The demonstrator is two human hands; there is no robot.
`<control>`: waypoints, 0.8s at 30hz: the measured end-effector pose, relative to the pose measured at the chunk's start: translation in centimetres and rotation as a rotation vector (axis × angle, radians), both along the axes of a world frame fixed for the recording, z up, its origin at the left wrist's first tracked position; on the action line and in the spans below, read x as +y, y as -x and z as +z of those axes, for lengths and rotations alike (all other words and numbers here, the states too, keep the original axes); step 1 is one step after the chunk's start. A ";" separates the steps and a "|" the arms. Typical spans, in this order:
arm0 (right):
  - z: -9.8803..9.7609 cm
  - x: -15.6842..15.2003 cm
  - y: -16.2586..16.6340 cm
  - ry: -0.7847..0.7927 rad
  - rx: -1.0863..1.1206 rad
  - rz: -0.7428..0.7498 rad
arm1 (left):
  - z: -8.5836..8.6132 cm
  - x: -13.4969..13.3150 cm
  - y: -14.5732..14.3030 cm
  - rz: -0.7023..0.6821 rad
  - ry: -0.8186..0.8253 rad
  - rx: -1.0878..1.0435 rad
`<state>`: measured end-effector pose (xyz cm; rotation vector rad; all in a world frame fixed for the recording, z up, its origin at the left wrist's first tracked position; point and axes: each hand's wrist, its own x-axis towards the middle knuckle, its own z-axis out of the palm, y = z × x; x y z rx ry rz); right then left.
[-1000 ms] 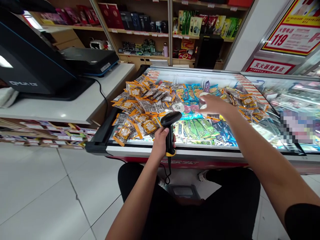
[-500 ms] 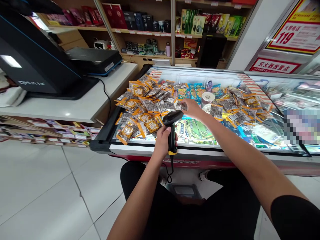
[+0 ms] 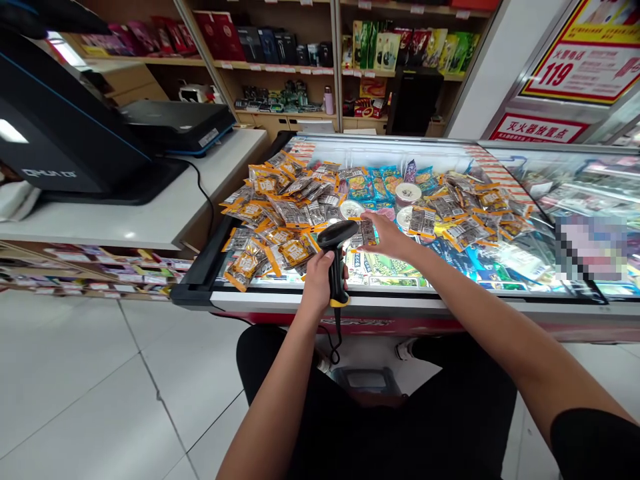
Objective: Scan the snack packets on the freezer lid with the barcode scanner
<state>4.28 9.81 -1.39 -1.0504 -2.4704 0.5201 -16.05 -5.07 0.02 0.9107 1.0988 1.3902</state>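
Observation:
My left hand [image 3: 318, 277] is wrapped round the handle of a black and yellow barcode scanner [image 3: 338, 235], its head tilted to the right. Just right of the scanner's head, my right hand [image 3: 387, 237] pinches a small snack packet [image 3: 366, 233] with an orange edge, its printed back facing up. A heap of orange and clear snack packets [image 3: 290, 207] lies on the freezer's glass top, left of the scanner. A second group of similar packets [image 3: 470, 207] spreads out to the right of my right hand.
Beneath the glass of the chest freezer [image 3: 400, 304], blue bags and round tubs [image 3: 409, 193] show. On the left, a white counter [image 3: 150, 212] carries a black point-of-sale machine [image 3: 75, 127] and a flat scale [image 3: 180, 123]. Stocked shelves [image 3: 280, 67] stand behind.
My right hand has drawn the packet slightly down towards me, in front of the scanner's head. The view has shifted a little, and my left hand keeps its hold on the scanner.

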 end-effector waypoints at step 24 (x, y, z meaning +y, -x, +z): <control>7.0 6.7 -12.7 0.152 -0.452 -0.283 | -0.3 -0.4 0.1 0.031 -0.027 0.005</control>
